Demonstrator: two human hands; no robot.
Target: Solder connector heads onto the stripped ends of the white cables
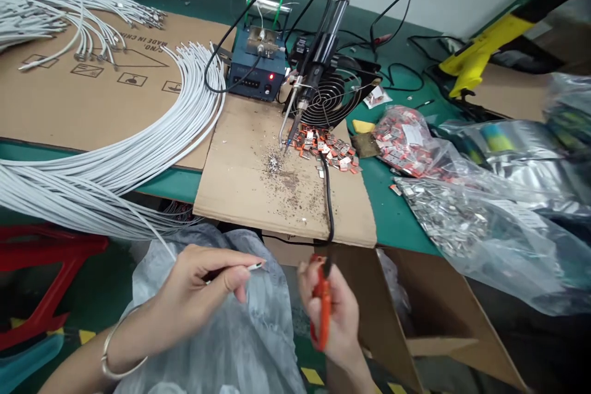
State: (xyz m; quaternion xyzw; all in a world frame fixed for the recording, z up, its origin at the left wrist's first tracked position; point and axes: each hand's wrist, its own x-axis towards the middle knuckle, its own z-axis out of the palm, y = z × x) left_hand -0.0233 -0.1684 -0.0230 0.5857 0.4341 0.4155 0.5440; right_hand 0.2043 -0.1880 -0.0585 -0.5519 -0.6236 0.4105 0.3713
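Note:
My left hand (203, 289) pinches the end of a white cable (159, 235) between thumb and fingers, above my lap. Its short tip (255, 266) sticks out past the fingertips, dark and coppery. To the right, my right hand (339, 305) is wrapped round an orange-handled hand tool (322, 308), somewhat blurred; its jaws are hard to make out. The tool and the cable tip are apart. A thick bundle of white cables (152, 151) curves across the table at the left, with its ends fanned out near the blue box.
A soldering iron (318, 68) hangs in a stand over cardboard (240, 178), beside small orange-and-metal connectors (327, 148). Behind stand a blue powered box (258, 68) and a round fan grille (330, 98). Bags of parts (452, 215) lie right, above an open carton (443, 301).

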